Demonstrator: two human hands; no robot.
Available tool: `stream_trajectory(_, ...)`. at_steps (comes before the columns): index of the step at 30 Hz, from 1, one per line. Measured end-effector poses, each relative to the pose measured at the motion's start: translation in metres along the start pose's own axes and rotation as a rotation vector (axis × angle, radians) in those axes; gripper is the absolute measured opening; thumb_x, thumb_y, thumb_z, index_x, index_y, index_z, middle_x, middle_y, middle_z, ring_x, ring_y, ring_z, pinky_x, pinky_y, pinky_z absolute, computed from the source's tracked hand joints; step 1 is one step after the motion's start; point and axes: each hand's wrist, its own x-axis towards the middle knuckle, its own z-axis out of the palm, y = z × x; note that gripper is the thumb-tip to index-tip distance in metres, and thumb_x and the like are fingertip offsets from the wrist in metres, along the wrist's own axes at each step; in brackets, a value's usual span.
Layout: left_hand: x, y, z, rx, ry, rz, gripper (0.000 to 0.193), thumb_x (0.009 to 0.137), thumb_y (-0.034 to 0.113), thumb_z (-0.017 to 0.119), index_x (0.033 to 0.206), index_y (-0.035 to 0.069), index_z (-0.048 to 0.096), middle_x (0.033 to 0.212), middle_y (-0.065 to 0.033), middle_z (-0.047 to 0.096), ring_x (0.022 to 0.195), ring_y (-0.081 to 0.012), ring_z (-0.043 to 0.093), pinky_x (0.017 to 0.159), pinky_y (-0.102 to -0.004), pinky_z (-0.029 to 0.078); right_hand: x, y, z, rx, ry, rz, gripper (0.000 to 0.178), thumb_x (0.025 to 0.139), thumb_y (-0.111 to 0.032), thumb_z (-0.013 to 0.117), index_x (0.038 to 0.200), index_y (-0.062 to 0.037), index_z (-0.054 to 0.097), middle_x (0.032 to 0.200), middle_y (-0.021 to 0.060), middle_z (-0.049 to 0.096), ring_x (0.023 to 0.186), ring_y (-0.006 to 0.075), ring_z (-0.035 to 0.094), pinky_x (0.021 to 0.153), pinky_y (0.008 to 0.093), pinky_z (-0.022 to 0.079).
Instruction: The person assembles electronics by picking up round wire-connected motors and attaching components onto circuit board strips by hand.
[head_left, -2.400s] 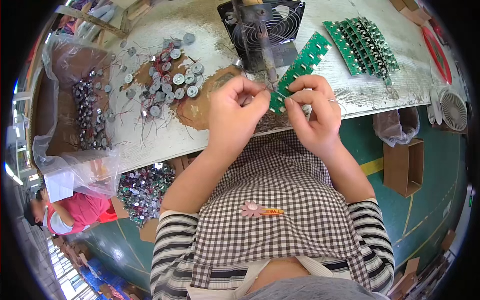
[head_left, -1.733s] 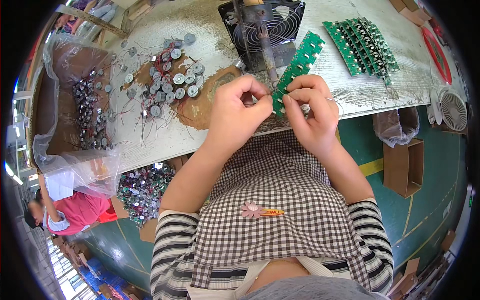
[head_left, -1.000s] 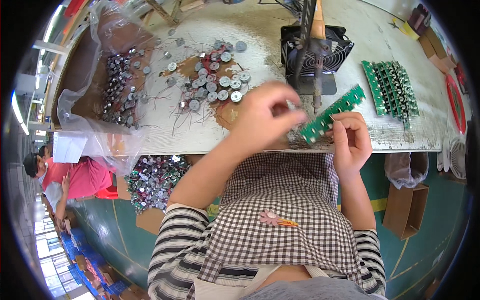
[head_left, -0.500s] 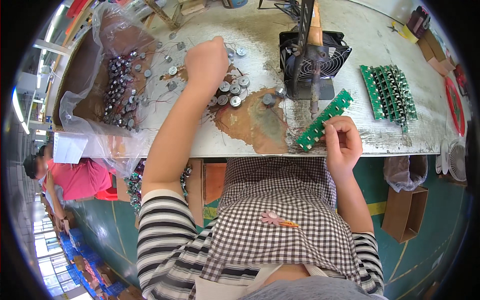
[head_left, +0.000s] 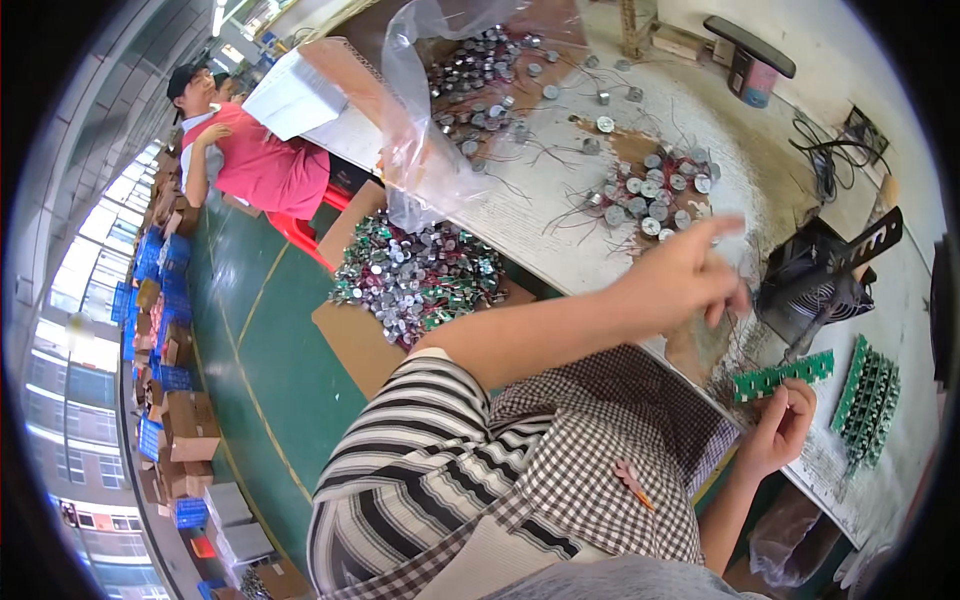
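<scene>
My right hand (head_left: 786, 428) grips a green circuit board strip (head_left: 808, 366) by its near edge, thumb and fingers closed on it. Small pale parts stand in a row along the strip. In the air between the strip and a loose pile of small round metal motors (head_left: 655, 190) is my left hand (head_left: 690, 275). Its index finger points outward and the others hang bent and apart, slightly blurred; I see nothing held in it. Thin wires trail from the motors. Right of the strip lies a stack of similar green boards (head_left: 866, 405).
A black fan (head_left: 822, 290) and a dark metal arm (head_left: 868, 243) stand beyond the strip. A plastic-lined box (head_left: 365, 85) spills motors at the far left. Below the table edge, a carton holds many motors with green boards (head_left: 420, 275). A person in pink (head_left: 265, 165) is at the left.
My view has turned and tilted, showing more floor at the left. My left hand has left the motors, moved toward the fan and strip, and its fingers have spread. The right hand keeps the strip.
</scene>
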Motion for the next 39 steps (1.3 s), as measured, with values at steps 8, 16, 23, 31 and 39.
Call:
stream_trajectory(8,-0.008,-0.038,0.012,-0.203,0.03,-0.331,0.017,0.088,0.009,0.061,0.101,-0.001,0.055,0.077,-0.0082,0.062,0.058,-0.008,0.05,0.051,-0.0187,0.039,0.016,-0.009,0.014,0.0,-0.1,-0.035,0.011,0.082,0.003,0.059,0.078,-0.0004,0.05,0.092,0.0136,0.056,0.073,0.0153,0.052,0.061,0.0242,0.043)
stream_trajectory(16,0.002,-0.052,0.028,0.016,-0.061,-0.266,0.007,0.088,0.009,0.062,0.089,0.003,0.06,0.073,-0.001,0.059,0.058,-0.004,0.047,0.049,-0.018,0.035,0.015,-0.011,0.01,-0.083,-0.095,-0.221,0.011,0.077,0.007,0.061,0.08,0.001,0.052,0.088,0.0149,0.06,0.065,0.0159,0.056,0.056,0.0242,0.047)
stream_trajectory(23,0.002,-0.056,0.038,0.237,-0.052,-0.116,0.007,0.086,0.008,0.065,0.086,0.001,0.062,0.073,0.0014,0.058,0.067,-0.0041,0.052,0.054,-0.0184,0.041,0.014,-0.014,0.008,-0.088,-0.097,-0.285,0.012,0.077,0.008,0.063,0.082,0.0021,0.054,0.088,0.0141,0.06,0.065,0.0157,0.059,0.054,0.0239,0.049)
stream_trajectory(31,0.015,-0.046,0.042,0.23,-0.111,-0.276,0.008,0.081,0.004,0.064,0.082,-0.003,0.06,0.072,-0.0009,0.06,0.059,-0.0038,0.052,0.051,-0.0183,0.042,0.02,-0.021,0.009,-0.144,-0.087,-0.307,0.011,0.076,0.008,0.065,0.08,0.0022,0.056,0.088,0.0134,0.059,0.066,0.0154,0.058,0.054,0.0236,0.049)
stream_trajectory(39,0.023,-0.048,0.044,0.253,-0.069,-0.204,0.007,0.08,0.004,0.064,0.08,-0.002,0.06,0.071,0.0001,0.06,0.061,-0.0026,0.051,0.052,-0.0184,0.041,0.029,-0.022,0.014,-0.198,-0.078,-0.299,0.011,0.075,0.008,0.065,0.08,0.0022,0.057,0.087,0.0129,0.058,0.069,0.0157,0.058,0.053,0.0234,0.049)
